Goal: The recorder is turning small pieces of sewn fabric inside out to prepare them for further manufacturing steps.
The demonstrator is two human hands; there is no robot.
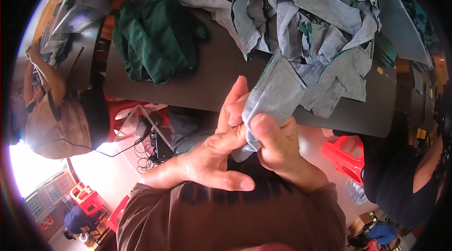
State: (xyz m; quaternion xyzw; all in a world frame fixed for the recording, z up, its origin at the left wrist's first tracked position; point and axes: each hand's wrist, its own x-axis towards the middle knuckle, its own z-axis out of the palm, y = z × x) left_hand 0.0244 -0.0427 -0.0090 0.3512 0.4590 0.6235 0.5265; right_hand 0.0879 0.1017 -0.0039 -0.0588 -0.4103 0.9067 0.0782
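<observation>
Grey cloth (277, 88) in curled right hand (278, 149), against half-spread left hand (212, 154)

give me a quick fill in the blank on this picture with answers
The right hand grips a cloth piece whose colour is ____.
The dark green bundle lies to the ____ of the large cloth heap.
The plastic stool at right is coloured ____.

Missing words: grey; left; red

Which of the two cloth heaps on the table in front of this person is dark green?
The smaller heap at the left of the table. The larger heap, to its right, is mostly grey.
</observation>
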